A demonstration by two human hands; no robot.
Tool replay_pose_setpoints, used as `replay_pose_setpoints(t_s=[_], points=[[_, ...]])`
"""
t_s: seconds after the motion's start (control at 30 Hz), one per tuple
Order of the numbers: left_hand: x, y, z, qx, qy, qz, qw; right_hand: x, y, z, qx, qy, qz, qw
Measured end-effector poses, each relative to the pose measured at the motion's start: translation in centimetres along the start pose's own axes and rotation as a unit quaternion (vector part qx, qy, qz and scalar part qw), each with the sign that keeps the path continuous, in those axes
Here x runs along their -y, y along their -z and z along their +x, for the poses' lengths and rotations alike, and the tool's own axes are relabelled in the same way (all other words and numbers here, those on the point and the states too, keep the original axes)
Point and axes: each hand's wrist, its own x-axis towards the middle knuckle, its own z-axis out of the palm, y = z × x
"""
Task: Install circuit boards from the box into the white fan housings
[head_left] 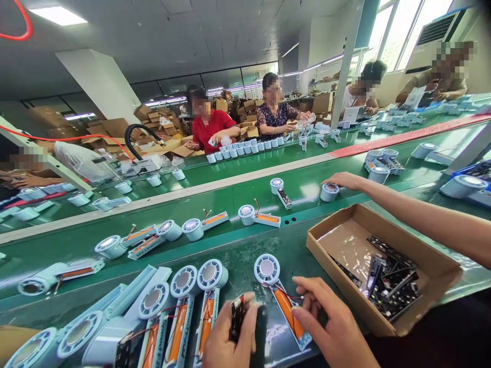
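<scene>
On the glossy dark-green worktop, the left hand pinched a small black circuit board between thumb and fingers, while the half-open right hand curled at a light-blue plastic unit with a round slotted head and an orange strip in its handle, though whether it gripped the thin wires could not be told. An open brown cardboard tray stood to the right, and beyond ran a shiny green conveyor belt, under a grey ceiling with brown cardboard boxes piled behind co-workers.
</scene>
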Motion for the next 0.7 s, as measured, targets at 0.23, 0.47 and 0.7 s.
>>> replay_pose_setpoints(t_s=[0.23,0.47,0.7], points=[[-0.9,-1.2,2.9,0.029,-0.093,0.086,0.992,1.0,-1.8,2.2,0.008,0.08,-0.047,0.996],[0.2,-1.4,1.8,0.056,-0.056,-0.005,0.997,1.7,-3.4,3.1,0.026,0.145,-0.085,0.985],[1.8,-1.5,0.7,0.125,0.158,-0.203,0.958,1.7,-3.4,3.0,0.071,0.169,-0.078,0.98]])
